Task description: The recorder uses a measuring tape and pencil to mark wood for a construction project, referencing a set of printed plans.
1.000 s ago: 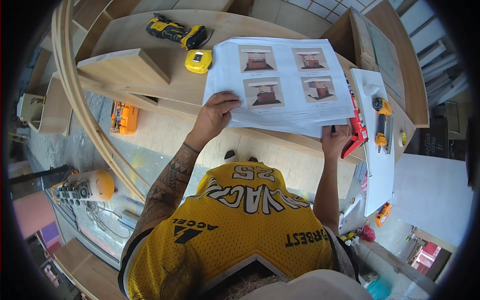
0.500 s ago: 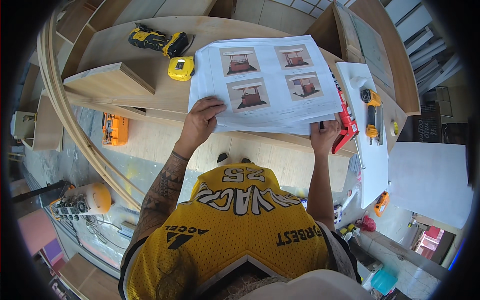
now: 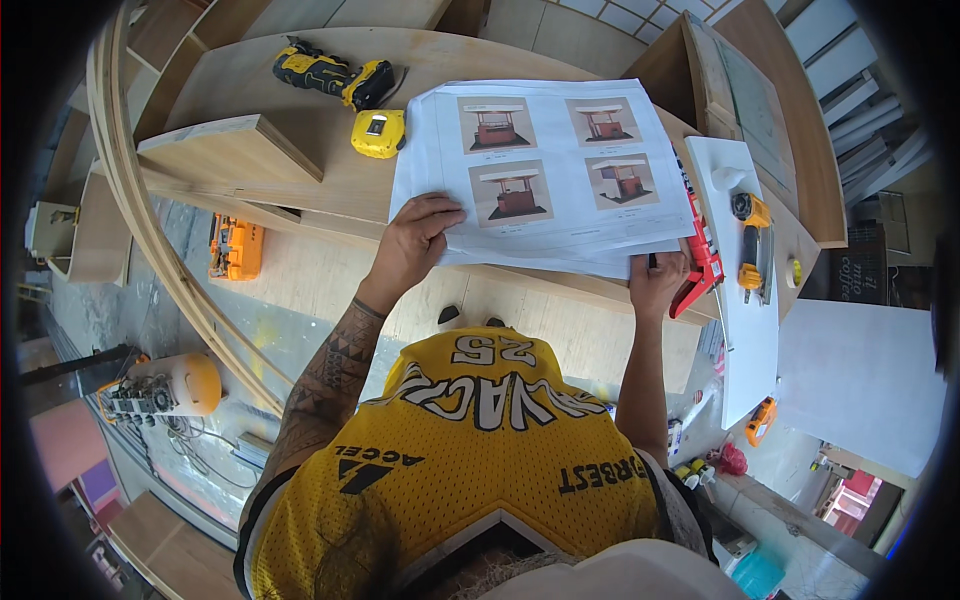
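Large white drawing sheets (image 3: 560, 235), printed with several pictures of a red kiosk with a light roof, lie over a wooden workpiece. My left hand (image 3: 420, 235) grips their lower left edge, thumb underneath and fingers on top. At the lower right corner my right hand (image 3: 660, 280) is closed on the sheets' edge. A small black item shows between its fingers, too little of it to name. Left of the sheets are a yellow tape measure (image 3: 379, 134) and a yellow-black cordless power tool (image 3: 335, 75). A red clamp-like tool (image 3: 703, 265) lies just beyond my right hand.
On a white board (image 3: 745, 340) to the right rests a yellow power tool (image 3: 749, 240). Curved wooden strips (image 3: 150, 230) arch along the left. An orange case (image 3: 235, 247) and an air compressor (image 3: 170, 385) with loose hoses stand on the floor.
The whole view has shifted slightly, so things appear a little farther right. Both hands keep their hold at the sheets' lower edge.
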`<state>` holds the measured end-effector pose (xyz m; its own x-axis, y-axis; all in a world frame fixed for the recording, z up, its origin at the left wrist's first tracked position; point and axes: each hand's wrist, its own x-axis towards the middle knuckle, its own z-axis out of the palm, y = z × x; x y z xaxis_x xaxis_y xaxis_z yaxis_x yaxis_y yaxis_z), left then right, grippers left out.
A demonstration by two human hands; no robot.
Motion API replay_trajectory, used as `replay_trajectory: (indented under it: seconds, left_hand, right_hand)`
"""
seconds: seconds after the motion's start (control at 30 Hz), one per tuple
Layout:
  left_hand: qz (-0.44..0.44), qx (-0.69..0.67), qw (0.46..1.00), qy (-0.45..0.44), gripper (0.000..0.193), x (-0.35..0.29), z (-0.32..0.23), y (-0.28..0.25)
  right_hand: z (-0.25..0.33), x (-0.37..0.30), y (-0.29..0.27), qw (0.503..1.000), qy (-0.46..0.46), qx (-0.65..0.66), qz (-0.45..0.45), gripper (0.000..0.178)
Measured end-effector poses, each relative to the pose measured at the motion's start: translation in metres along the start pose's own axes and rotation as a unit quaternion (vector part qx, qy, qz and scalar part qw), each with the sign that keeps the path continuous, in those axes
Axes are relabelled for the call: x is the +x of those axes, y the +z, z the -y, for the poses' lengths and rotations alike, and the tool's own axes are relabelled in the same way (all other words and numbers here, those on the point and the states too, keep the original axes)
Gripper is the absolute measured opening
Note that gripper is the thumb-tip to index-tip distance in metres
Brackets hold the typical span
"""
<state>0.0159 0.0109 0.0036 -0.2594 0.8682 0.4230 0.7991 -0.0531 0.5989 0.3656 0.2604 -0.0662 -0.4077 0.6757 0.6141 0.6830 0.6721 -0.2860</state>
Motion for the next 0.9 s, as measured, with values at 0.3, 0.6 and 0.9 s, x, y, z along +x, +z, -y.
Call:
replay_trajectory:
  seconds: [0.3,0.6,0.9]
  left_hand:
    - [0.008,-0.004,1.000,-0.005,0.045,-0.006,0.003,-0.002]
    - [-0.002,0.000,1.000,-0.004,0.042,-0.011,0.008,-0.003]
    - [-0.005,-0.010,1.000,-0.006,0.041,-0.015,0.009,-0.006]
  right_hand:
    - [0.001,-0.004,-0.003,1.000,-0.008,0.006,-0.006,0.025]
    - [0.006,-0.004,0.000,1.000,-0.021,0.008,-0.018,0.026]
    - [0.015,-0.006,-0.003,1.000,-0.023,-0.001,-0.017,0.028]
